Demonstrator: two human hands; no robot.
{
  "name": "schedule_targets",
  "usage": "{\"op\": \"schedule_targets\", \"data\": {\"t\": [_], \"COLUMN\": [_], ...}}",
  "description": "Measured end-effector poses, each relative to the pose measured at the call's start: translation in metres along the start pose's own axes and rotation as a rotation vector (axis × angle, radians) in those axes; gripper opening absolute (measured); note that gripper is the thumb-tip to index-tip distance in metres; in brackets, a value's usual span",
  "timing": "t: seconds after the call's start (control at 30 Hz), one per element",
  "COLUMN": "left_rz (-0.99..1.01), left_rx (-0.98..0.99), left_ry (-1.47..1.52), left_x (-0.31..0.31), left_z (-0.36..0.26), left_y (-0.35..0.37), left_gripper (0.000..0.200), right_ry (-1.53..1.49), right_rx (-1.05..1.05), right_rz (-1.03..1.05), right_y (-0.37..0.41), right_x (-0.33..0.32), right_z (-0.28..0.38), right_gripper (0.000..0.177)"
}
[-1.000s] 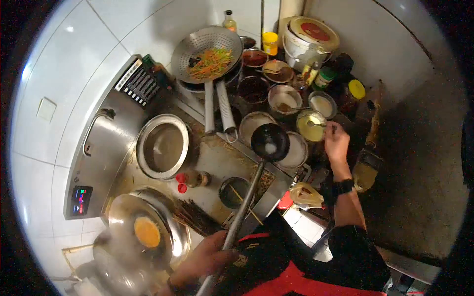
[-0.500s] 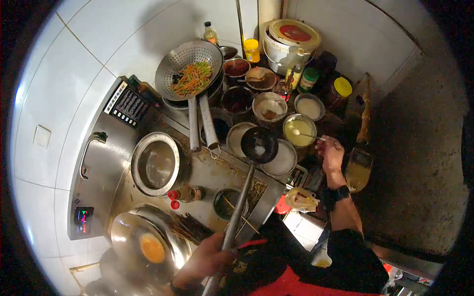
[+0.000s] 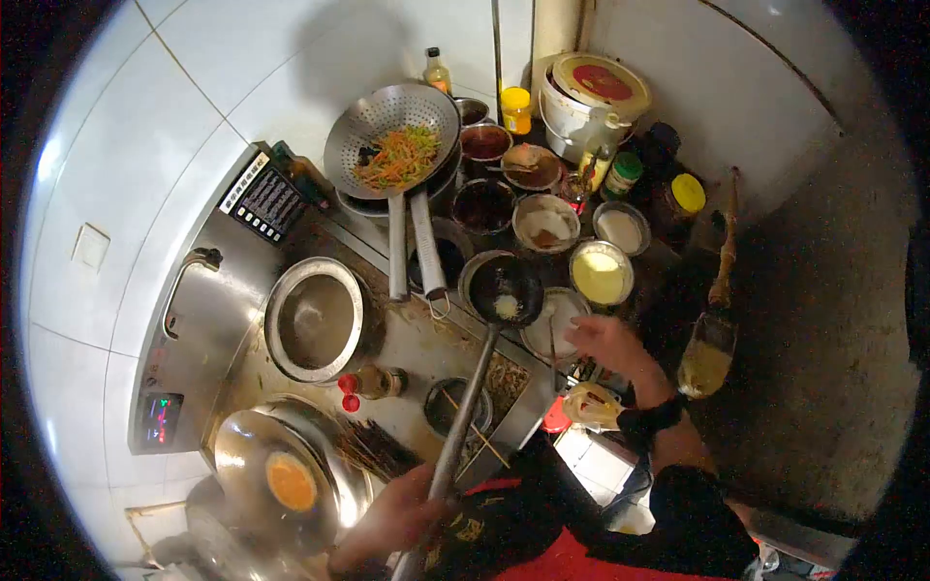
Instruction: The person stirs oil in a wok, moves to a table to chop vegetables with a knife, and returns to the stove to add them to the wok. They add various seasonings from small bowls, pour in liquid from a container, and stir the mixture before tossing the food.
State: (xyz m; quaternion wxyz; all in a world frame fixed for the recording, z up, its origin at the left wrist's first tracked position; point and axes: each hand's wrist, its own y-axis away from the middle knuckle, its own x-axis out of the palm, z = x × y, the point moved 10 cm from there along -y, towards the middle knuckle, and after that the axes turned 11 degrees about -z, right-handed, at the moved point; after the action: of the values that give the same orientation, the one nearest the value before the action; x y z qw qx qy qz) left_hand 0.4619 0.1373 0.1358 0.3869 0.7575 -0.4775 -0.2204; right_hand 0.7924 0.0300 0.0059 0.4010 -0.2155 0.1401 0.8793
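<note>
My left hand point(image 3: 397, 518) is wrapped round the long handle of a black ladle point(image 3: 510, 289), whose bowl holds a little pale seasoning. The ladle hangs over the seasoning bowls. My right hand point(image 3: 612, 344) is at the near edge of a bowl of white powder point(image 3: 565, 318), beside a thin spoon point(image 3: 552, 339) that stands in it; blur hides whether the fingers grip the spoon. A bowl of pale yellow seasoning point(image 3: 601, 273) lies just beyond that hand.
A perforated strainer point(image 3: 339, 155) with shredded vegetables rests at the back. A wok point(image 3: 237, 455) with a round orange-brown food is at lower left, below a metal pot point(image 3: 274, 320). A lidded white bucket point(image 3: 572, 121), bottles and jars stand at the back right.
My right hand has moved left and down from the yellow seasoning bowl to the white powder bowl. Pale yellow seasoning now shows in the ladle. The camera view has shifted slightly.
</note>
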Motion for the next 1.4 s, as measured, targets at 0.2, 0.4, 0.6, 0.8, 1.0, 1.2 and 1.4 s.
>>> {"op": "schedule_targets", "data": {"t": [0.2,0.4,0.6,0.8,1.0,1.2,1.4], "left_rz": [-0.045,-0.042,-0.057,-0.058,-0.080,-0.111,-0.052], "left_rx": [0.164,-0.014,0.014,0.014,0.177,0.194,0.145], "left_ry": [-0.141,0.139,0.156,-0.015,0.029,-0.025,-0.019], "left_x": [-0.017,-0.015,-0.014,-0.016,-0.010,0.002,0.010], "left_z": [0.023,0.041,0.029,0.011,-0.012,-0.048,-0.056], "left_y": [-0.007,-0.013,-0.012,-0.016,-0.042,-0.052,-0.048], "left_gripper": [0.027,0.036,0.038,0.025,0.024,0.024,0.021], "right_ry": [-0.196,-0.145,0.376,-0.205,-0.545,-0.255,0.378], "right_rx": [0.260,0.186,-0.541,0.132,0.219,0.127,-0.346], "right_rz": [-0.348,-0.381,-0.604,-0.444,-0.585,-0.543,-0.524], "right_y": [-0.116,-0.192,-0.169,-0.181,-0.154,-0.121,-0.172], "right_x": [-0.047,-0.013,-0.006,-0.006,-0.039,-0.052,-0.013], "right_z": [-0.056,-0.068,0.010,-0.072,-0.061,0.035,0.003], "right_gripper": [0.024,0.020,0.023,0.023,0.017,0.021,0.022]}}
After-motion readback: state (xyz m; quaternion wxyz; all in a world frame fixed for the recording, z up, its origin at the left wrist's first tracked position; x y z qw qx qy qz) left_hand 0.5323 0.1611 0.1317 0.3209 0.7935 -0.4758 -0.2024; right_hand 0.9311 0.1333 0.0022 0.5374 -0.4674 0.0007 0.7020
